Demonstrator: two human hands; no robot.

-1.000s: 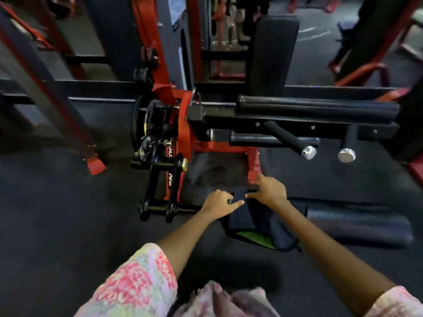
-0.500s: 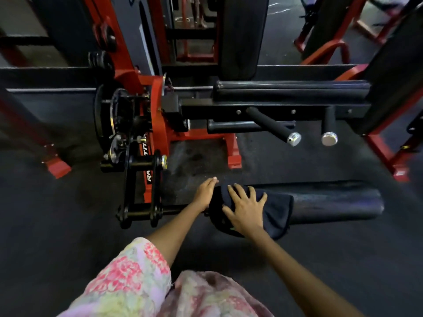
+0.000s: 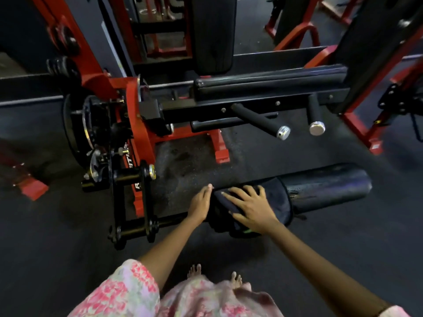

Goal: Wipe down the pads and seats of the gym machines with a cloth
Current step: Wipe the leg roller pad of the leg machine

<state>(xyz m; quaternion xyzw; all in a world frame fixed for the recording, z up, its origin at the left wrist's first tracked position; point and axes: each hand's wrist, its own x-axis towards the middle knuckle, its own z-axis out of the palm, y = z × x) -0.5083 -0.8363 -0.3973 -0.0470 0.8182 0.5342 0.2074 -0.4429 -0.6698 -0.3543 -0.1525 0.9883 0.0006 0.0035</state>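
While one dark cloth (image 3: 278, 202) drapes the low roller pad (image 3: 325, 186), the right hand (image 3: 251, 207) presses it with fingers spread.
Left hand (image 3: 201, 202), fingers straight and together, rests against the pad's end; two chrome-capped handles (image 3: 317, 128) project above.

Readable text, as far as I can make out from the head view:

1. White lettering running lengthwise down the red upright post (image 3: 131, 161) of the machine, just left of the black linkage plate (image 3: 144, 197). I read "IT" in the upper stretch, the rest hidden behind black hardware.
2. A single white "R" lower on the same post, at the linkage plate's left edge; the letters after it are covered.

I can read no other labels, numbers or signs.
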